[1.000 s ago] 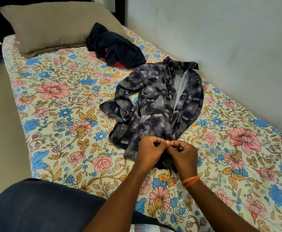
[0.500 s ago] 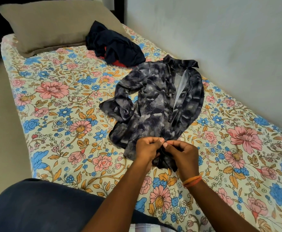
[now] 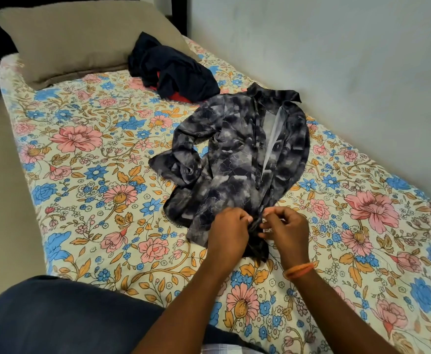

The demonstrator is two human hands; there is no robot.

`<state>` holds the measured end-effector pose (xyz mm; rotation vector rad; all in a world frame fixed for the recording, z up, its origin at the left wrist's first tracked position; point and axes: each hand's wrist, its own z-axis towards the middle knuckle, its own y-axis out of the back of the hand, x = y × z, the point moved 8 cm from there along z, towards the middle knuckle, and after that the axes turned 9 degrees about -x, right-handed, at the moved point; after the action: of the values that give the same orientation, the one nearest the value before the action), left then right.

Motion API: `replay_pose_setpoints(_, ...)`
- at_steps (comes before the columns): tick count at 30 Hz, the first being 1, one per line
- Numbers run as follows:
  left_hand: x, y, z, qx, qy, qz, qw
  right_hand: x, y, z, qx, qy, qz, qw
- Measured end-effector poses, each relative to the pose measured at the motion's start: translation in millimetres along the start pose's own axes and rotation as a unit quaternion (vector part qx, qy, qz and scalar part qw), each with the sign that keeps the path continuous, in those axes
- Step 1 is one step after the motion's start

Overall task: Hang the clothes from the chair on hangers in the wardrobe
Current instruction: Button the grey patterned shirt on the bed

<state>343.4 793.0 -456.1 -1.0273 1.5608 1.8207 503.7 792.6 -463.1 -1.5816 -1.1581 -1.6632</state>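
Note:
A dark grey mottled shirt lies spread on the bed, collar toward the wall, front placket partly apart and showing a pale lining. Both hands work at its near hem. My left hand pinches the left edge of the placket. My right hand, with an orange band at the wrist, pinches the right edge close beside it. The fingertips of the two hands almost meet over the cloth. A heap of dark navy clothes with a bit of red sits farther up the bed.
The bed carries a flowered sheet and a beige pillow at its head. A pale wall runs along the right side. Bare floor lies to the left. My knee in dark trousers is at the bottom left.
Both hands have stayed at the shirt's hem, shifting slightly lower and working the placket edges between the fingers. The shirt has barely moved.

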Motion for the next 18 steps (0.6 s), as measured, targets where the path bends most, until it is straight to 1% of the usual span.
replay_pose_setpoints(2, -12.0, -0.4, -1.9, -0.019, -0.081, 0.131, 0.988, 12.0, 3.9, 18.0, -0.033, 0.042, -0.025, 0.998)
replay_pose_setpoints(4, -18.0, -5.9, -3.6, -0.027, -0.141, 0.211, 0.967, 22.4, -6.1, 36.1, -0.027, 0.07, -0.064, 0.995)
replay_pose_setpoints(5, -20.8, -7.5, -3.9, -0.027, -0.166, 0.24, 0.956, 23.6, -13.0, 44.6, -0.016, 0.069, -0.092, 0.993)
replay_pose_setpoints(7, -29.1, -7.2, -2.9, -0.039, -0.208, 0.259, 0.942, 18.6, -24.6, 56.9, 0.015, 0.025, -0.101, 0.994)
replay_pose_setpoints(9, -41.1, -8.3, 1.5, -0.045, -0.258, 0.261, 0.929, 7.5, -30.9, 60.7, 0.04, -0.043, -0.057, 0.997)
replay_pose_setpoints(10, -46.8, -9.9, 5.6, -0.036, -0.276, 0.261, 0.924, 2.5, -31.3, 59.6, 0.039, -0.072, -0.028, 0.996)
replay_pose_setpoints(11, -51.5, -12.4, 12.7, -0.016, -0.275, 0.253, 0.927, -2.0, -29.8, 59.8, 0.028, -0.092, 0.004, 0.995)
replay_pose_setpoints(12, -53.0, -12.9, 22.2, -0.001, -0.247, 0.235, 0.94, -6.7, -28.3, 59.6, 0.014, -0.107, 0.038, 0.993)
replay_pose_setpoints(14, -52.2, -11.2, 43.4, -0.015, -0.175, 0.207, 0.962, -17.4, -26.2, 61.3, -0.014, -0.128, 0.086, 0.988)
replay_pose_setpoints(16, -49.7, -15.0, 60.5, -0.034, -0.136, 0.227, 0.964, -28.4, -25.4, 61.9, -0.031, -0.142, 0.108, 0.983)
replay_pose_setpoints(18, -46.1, -20.2, 71.1, -0.032, -0.115, 0.242, 0.963, -33.5, -22.9, 59.1, -0.049, -0.136, 0.119, 0.982)
